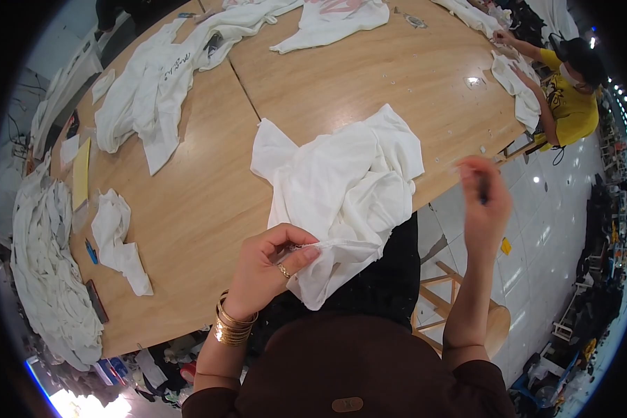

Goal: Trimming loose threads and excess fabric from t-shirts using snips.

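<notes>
A white shirt (334,174) lies crumpled over the near edge of the table, with its lower part hanging toward my lap. My left hand (275,261), with a ring and gold bangles, pinches the shirt's seamed edge between thumb and fingers. Off to the right, my right hand (486,202) is raised beyond the table edge, apart from the cloth. Its fingers are curled and smeared by motion. Against the palm shows a small dark object (482,188), too blurred to name.
The wooden table (209,202) carries more white garments (146,97), a small white cloth piece (118,237) and a blue pen-like item (91,251). White fabric is heaped (45,272) at the left. A co-worker in yellow (571,104) handles white cloth at far right. A wooden stool (498,327) stands below.
</notes>
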